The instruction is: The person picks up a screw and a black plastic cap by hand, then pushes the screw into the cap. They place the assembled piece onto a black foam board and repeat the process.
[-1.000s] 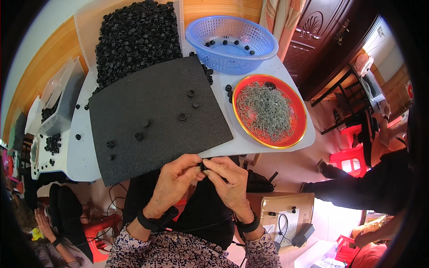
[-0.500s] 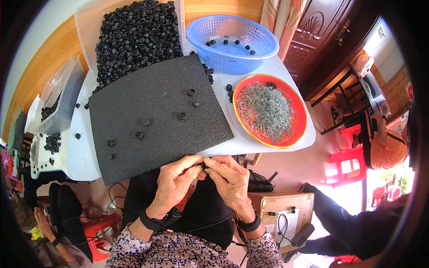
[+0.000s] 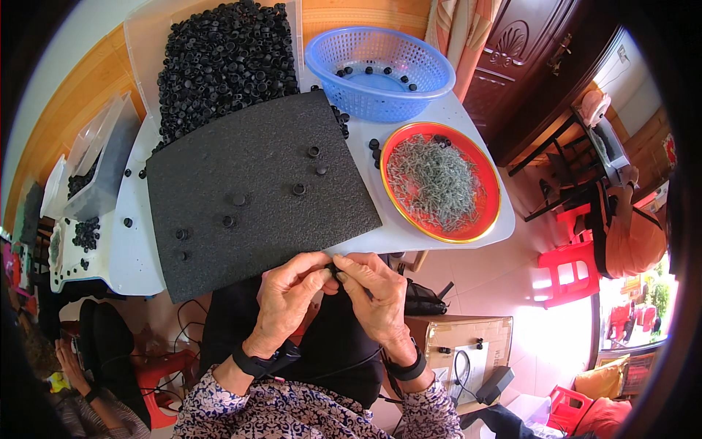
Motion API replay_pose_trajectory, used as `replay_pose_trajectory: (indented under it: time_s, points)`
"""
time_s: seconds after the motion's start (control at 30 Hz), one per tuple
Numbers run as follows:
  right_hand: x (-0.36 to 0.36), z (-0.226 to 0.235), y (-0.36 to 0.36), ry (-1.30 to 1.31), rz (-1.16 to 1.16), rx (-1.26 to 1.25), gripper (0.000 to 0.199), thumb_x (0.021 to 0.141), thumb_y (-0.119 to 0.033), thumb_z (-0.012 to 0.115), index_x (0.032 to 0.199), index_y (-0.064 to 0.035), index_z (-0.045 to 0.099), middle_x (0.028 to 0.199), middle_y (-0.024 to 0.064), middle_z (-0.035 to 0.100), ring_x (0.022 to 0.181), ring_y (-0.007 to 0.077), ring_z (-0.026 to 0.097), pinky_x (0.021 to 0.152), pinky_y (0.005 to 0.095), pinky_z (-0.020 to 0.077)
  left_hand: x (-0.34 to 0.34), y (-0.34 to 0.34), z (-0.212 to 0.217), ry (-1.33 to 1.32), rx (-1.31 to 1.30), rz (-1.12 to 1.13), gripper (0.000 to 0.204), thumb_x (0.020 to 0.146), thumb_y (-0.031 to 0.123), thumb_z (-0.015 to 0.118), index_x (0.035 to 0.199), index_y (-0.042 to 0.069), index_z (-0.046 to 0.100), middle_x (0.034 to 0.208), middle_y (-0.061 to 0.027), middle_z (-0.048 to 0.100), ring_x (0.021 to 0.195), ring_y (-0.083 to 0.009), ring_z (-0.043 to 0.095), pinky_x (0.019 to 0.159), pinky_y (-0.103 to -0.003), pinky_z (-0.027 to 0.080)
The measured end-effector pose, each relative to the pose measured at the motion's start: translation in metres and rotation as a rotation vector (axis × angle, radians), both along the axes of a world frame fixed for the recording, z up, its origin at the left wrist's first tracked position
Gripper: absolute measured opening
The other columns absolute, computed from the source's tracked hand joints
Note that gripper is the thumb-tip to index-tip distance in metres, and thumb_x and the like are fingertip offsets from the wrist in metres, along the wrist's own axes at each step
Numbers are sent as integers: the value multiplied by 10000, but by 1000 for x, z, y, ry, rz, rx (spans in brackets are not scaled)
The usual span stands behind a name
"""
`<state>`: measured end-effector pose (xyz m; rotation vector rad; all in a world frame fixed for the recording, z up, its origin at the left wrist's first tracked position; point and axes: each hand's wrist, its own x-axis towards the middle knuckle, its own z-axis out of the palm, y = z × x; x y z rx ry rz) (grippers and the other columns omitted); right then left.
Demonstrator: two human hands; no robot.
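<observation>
My left hand (image 3: 291, 298) and my right hand (image 3: 375, 291) meet just off the table's near edge, above my lap. Thumbs and fingers of both pinch a small black plastic part (image 3: 335, 269), mostly hidden by the fingertips. Just beyond them lies a black textured foam mat (image 3: 256, 172). Several small round black caps, among them one cap (image 3: 299, 189) near the middle, stand spread out on it. To the right, a red bowl (image 3: 494, 183) with a yellow rim holds a heap of thin silvery metal pieces (image 3: 437, 183), like pins or small screws.
A clear bin (image 3: 139, 55) heaped with black caps stands at the back left. Beside it is a blue perforated basket (image 3: 380, 106) with several caps inside. A cardboard box (image 3: 475, 333) stands at my right. Other people sit at both sides.
My hands stay together on the black part, with only slight finger movement. At the lower right, a person's dark-clothed legs have mostly moved out of view, uncovering floor and red stools.
</observation>
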<state>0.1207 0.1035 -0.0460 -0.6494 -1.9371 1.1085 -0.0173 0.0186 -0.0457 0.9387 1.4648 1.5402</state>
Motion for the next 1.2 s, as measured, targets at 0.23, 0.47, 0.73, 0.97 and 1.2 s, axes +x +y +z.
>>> replay_pose_trajectory:
  time_s: [0.23, 0.47, 0.73, 0.97, 1.2]
  points:
    - [3, 7, 6, -49, 58, -82, 275, 837, 56, 653, 1095, -22, 704, 998, 109, 688, 835, 185, 690, 725, 274, 552, 2, -2, 1, 50, 7, 20, 223, 941, 36, 582, 1144, -25, 652, 878, -90, 717, 768, -115, 690, 656, -224, 545]
    - [4, 5, 9, -28, 82, -83, 281, 831, 57, 656, 1092, -34, 709, 987, 104, 692, 834, 194, 688, 732, 280, 547, 1, -2, 7, 113, 45, 9, 202, 924, 17, 590, 1108, -39, 653, 892, -75, 702, 782, -124, 701, 622, -213, 540]
    - [4, 7, 14, -36, 122, -59, 275, 819, 57, 674, 1075, -34, 709, 985, 115, 694, 861, 203, 690, 753, 279, 548, -1, -2, 6, -27, 30, 6, 212, 940, 45, 589, 1131, -28, 645, 933, -77, 702, 795, -125, 695, 725, -243, 565]
    - [4, 6, 15, -49, 143, -26, 267, 835, 54, 659, 1082, -34, 707, 989, 101, 683, 826, 198, 681, 725, 289, 544, -5, -3, 0, -98, 18, -7, 218, 950, 83, 607, 1139, -15, 653, 876, -78, 718, 798, -121, 694, 743, -251, 571]
    - [6, 11, 17, -89, 164, 20, 275, 830, 63, 659, 1082, -35, 710, 993, 87, 678, 838, 185, 681, 737, 280, 547, -6, -3, 3, -72, -12, -25, 207, 948, 84, 611, 1124, -10, 666, 845, -71, 721, 786, -115, 696, 719, -231, 563]
